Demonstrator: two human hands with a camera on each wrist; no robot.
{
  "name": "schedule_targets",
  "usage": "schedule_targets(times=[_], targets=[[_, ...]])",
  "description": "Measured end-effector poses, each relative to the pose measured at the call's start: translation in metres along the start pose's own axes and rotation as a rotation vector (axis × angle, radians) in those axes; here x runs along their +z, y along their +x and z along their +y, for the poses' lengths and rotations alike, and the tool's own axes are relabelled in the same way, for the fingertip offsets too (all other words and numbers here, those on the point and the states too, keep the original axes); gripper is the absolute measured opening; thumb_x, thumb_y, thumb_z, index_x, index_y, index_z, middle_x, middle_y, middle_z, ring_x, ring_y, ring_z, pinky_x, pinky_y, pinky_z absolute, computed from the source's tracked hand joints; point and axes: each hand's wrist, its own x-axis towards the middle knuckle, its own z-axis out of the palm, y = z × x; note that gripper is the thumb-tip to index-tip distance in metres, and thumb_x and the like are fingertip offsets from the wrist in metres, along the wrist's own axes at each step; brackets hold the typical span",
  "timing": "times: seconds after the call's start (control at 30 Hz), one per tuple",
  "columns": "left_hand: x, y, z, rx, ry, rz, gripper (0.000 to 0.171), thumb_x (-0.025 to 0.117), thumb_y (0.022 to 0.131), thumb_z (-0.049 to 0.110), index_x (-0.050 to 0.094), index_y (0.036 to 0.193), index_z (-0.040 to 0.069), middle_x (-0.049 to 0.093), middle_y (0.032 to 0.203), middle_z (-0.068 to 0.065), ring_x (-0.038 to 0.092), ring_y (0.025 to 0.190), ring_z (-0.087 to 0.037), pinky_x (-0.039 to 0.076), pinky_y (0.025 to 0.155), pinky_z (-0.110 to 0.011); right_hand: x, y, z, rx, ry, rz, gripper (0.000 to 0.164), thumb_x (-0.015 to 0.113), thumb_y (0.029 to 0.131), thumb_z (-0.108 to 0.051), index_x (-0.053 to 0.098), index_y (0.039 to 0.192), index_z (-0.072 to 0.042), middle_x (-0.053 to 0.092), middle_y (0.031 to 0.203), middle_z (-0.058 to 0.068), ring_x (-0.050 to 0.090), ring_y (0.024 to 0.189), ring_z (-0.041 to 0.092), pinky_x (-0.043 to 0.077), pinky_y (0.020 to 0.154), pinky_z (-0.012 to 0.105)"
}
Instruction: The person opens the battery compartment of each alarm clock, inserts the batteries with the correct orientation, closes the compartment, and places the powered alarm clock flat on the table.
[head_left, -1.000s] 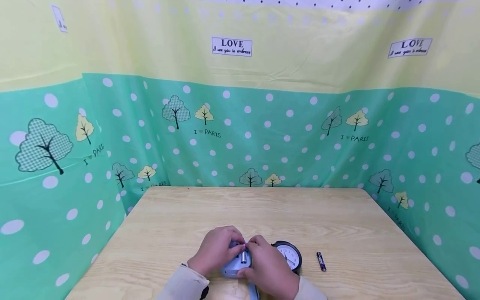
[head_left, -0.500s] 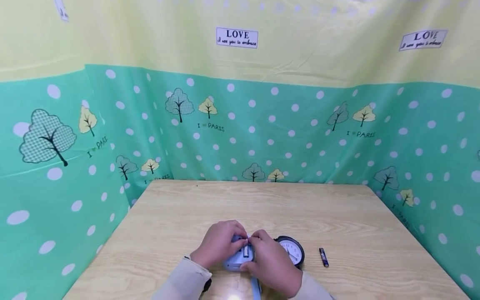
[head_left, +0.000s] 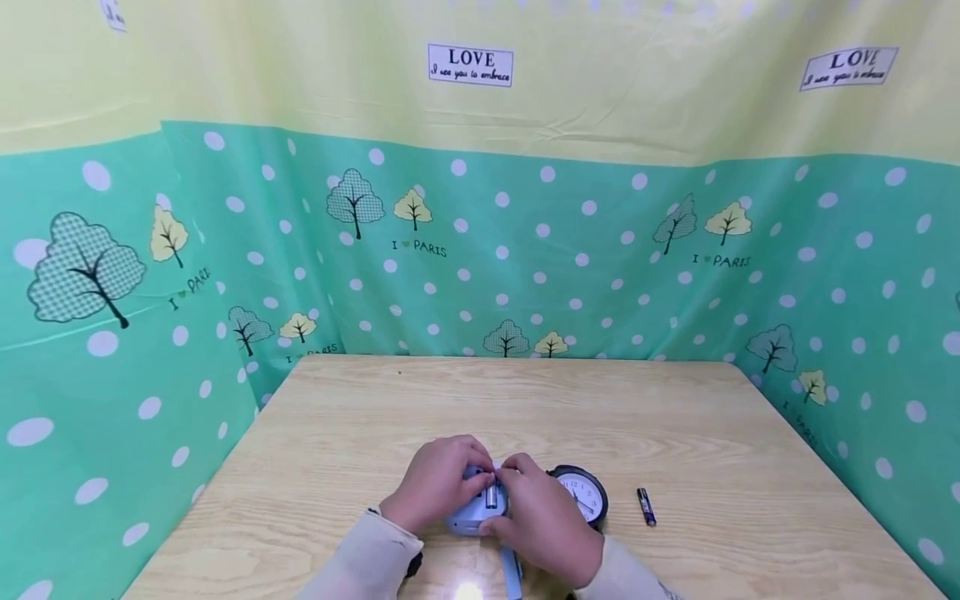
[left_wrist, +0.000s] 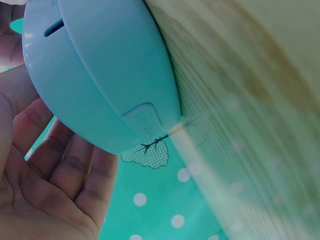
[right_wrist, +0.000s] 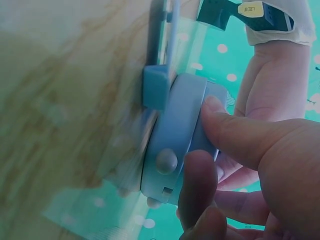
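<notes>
Both my left hand [head_left: 437, 483] and my right hand [head_left: 545, 523] are gripping a light-blue, rounded plastic casing [head_left: 467, 520], which is seeming to rest on the pale, wood-grained tabletop [head_left: 337, 433] directly in front of me. My fingers are curling around its edges from either side, and the fingertips are meeting close together near its far side. A shiny, silver, cylindrical battery [head_left: 491, 497] is showing in the casing's upturned face, its far end hiding by my fingertips. I am judging that seating or adjusting this battery is the step in hand; the next move is probably calling for a steady hold and careful pressure at that hidden end.

The casing is looking smooth and softly glossy, with a seam, a narrow dark slot [left_wrist: 54, 28] and a panel of tiny raised lettering [left_wrist: 144, 121] showing at my left wrist. At my right, a pale, rounded knob [right_wrist: 166, 161] is jutting out. A black-rimmed, white-faced round clock [head_left: 592, 495] is lying just beside my right hand; a dark, slim loose battery [head_left: 646, 507] is lying farther right.
</notes>
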Motion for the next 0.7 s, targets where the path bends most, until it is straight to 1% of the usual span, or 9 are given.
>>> schedule_targets(times=[0.37,0.7], targets=[[-0.0012,0.0002,0.0022,0.003,0.015,0.006,0.013,0.068,0.086,0.036,0.076,0.092,0.028,0.065,0.097,0.018,0.063,0.091,-0.005,0.050,0.084,-0.034,-0.0009,0.0011,0.0003,0.004,0.003,-0.013,0.073,0.075,0.070,-0.057,0.063,0.124,-0.008,0.054,0.119,-0.001,0.058,0.091,0.006,0.053,0.074,0.028],[-0.0016,-0.0003,0.0030,0.009,0.021,0.003,0.012,0.069,0.086,0.035,0.077,0.092,0.028,0.065,0.097,0.018,0.062,0.091,-0.005,0.050,0.084,-0.033,-0.0011,0.0004,0.0000,-0.019,-0.015,0.006,0.071,0.075,0.071,-0.055,0.063,0.122,-0.009,0.054,0.118,-0.001,0.059,0.090,0.006,0.053,0.073,0.027]])
